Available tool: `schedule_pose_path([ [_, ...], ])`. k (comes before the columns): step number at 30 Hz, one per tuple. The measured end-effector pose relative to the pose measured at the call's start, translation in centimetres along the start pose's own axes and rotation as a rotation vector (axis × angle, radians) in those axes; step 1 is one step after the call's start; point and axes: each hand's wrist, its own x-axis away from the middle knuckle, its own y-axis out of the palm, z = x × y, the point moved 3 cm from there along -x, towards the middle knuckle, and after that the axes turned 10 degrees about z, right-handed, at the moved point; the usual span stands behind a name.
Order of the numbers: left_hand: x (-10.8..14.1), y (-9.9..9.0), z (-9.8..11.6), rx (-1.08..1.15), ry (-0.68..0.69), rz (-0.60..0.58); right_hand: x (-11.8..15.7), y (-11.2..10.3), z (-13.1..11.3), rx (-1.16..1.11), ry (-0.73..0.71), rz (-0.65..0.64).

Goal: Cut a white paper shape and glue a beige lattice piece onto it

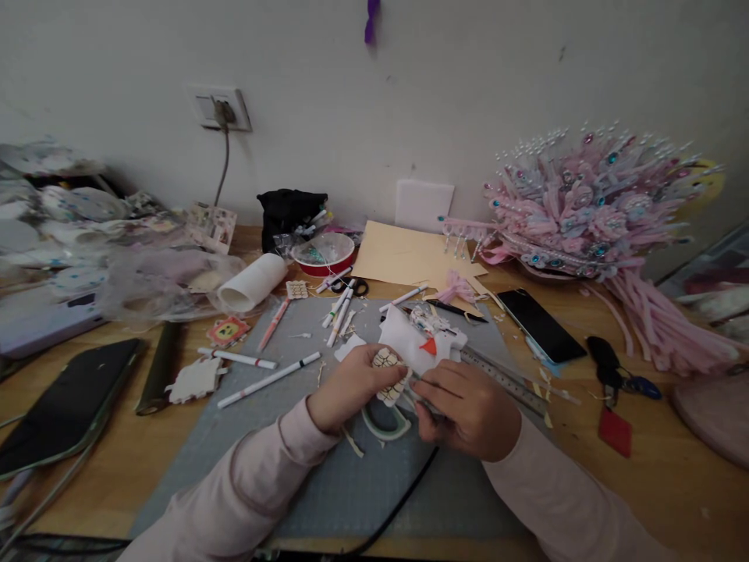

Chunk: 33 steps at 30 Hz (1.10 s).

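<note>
My left hand [356,385] is closed on a cream-coloured flat piece [387,361] with dark curved lines on it, held over the grey cutting mat [281,460]. Just to its right, my right hand [468,407] has its fingers pinched together at the piece's edge. Whatever those fingers grip is hidden. A pale green and white looped handle [386,424] shows below the hands; the rest of it is out of sight. Behind them lie white paper [403,332] with an orange-red scrap [429,346] and a heap of small cuttings [430,320].
Several white markers [269,380] and black-handled scissors [356,287] lie on or beside the mat. A steel ruler [503,380] and a phone [541,325] are at right. Behind stand a red-rimmed bowl [331,269] and a large pink beaded decoration [585,211].
</note>
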Motion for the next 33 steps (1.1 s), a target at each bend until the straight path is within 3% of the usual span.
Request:
schedule_pose_path([
  [2,0.0,-0.1,0.0,0.008,0.004,0.011,0.0,-0.2,0.1,-0.102,0.099,0.036],
  [3,0.0,-0.1,0.0,0.005,0.016,0.013,-0.1,-0.3,0.4,-0.155,0.222,0.064],
  [6,0.2,0.0,0.3,-0.019,0.058,-0.011,0.5,0.0,2.1,-0.362,0.79,0.126],
  [8,0.4,0.1,0.4,-0.024,0.057,-0.052,1.1,0.9,3.0,-0.585,1.122,0.046],
  [10,0.6,0.1,0.6,-0.034,0.045,-0.094,1.5,1.8,3.4,-0.809,1.293,-0.071],
  [13,0.7,0.1,0.8,-0.09,0.063,-0.12,1.6,2.1,3.5,-0.958,1.319,-0.16],
  [18,0.7,0.1,1.0,-0.117,0.091,-0.163,1.3,1.8,3.1,-0.961,1.313,-0.249],
  [24,1.0,0.3,1.0,-0.134,0.069,-0.209,0.9,1.7,2.8,-0.94,1.321,-0.302],
  [33,0.9,0.7,0.4,-0.142,0.046,-0.248,1.9,2.5,3.2,-0.912,1.224,-0.342],
])
